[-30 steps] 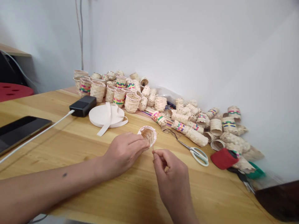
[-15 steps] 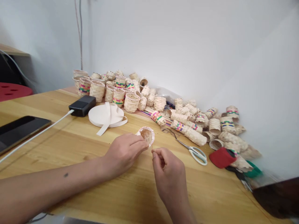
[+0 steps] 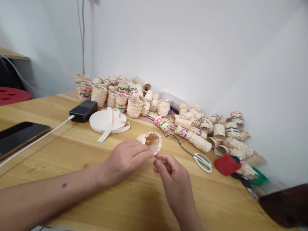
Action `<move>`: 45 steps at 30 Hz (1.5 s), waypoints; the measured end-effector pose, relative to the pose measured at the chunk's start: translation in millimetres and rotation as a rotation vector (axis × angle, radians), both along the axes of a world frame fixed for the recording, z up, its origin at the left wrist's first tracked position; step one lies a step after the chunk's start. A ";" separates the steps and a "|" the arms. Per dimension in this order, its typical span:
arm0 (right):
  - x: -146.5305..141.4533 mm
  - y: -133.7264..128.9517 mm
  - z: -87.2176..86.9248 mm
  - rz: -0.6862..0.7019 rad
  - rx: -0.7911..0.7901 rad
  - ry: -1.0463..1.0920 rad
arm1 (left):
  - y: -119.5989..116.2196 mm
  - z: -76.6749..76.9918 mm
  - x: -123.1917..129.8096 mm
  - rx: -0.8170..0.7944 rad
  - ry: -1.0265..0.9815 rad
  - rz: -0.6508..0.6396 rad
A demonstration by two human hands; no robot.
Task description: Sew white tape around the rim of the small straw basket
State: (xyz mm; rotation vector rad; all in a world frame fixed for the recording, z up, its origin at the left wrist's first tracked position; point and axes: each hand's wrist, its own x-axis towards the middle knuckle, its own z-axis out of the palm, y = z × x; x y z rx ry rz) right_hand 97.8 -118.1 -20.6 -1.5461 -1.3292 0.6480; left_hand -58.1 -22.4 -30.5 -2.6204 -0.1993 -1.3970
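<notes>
A small woven basket (image 3: 156,141) lies tilted on its side above the wooden table, its mouth facing right and toward me. Pink-and-white stitching runs along its rim. My left hand (image 3: 131,157) is closed around the basket's near side, fingers over the rim. My right hand (image 3: 172,175) pinches at the rim's lower right edge, thumb against forefinger. What lies between those fingertips is too small to make out now. Beyond the hands, a flat roll of white tape (image 3: 96,121) rests with its loose end trailing over the table.
Many woven baskets (image 3: 134,107) are heaped along the wall. Scissors (image 3: 201,162) and eyeglasses (image 3: 172,137) lie right of the hands, near a red spool (image 3: 226,164). A phone (image 3: 21,138) and a black power bank (image 3: 83,110) with a white cable are on the left of the table (image 3: 96,205).
The basket has turned so more of its inside shows. My right hand has moved up against the rim; the thin strand seen between fingers and rim earlier no longer shows clearly.
</notes>
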 end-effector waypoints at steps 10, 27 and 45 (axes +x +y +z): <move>-5.4 -0.9 -2.7 -0.094 0.039 -0.283 | -0.7 -1.0 2.3 -0.075 -0.010 0.074; 16.5 9.7 33.1 0.057 0.210 -0.570 | -1.5 1.3 1.9 0.003 0.147 0.031; 17.6 12.3 59.4 0.293 -0.092 -0.846 | -4.4 -3.3 2.1 -0.085 0.128 -0.111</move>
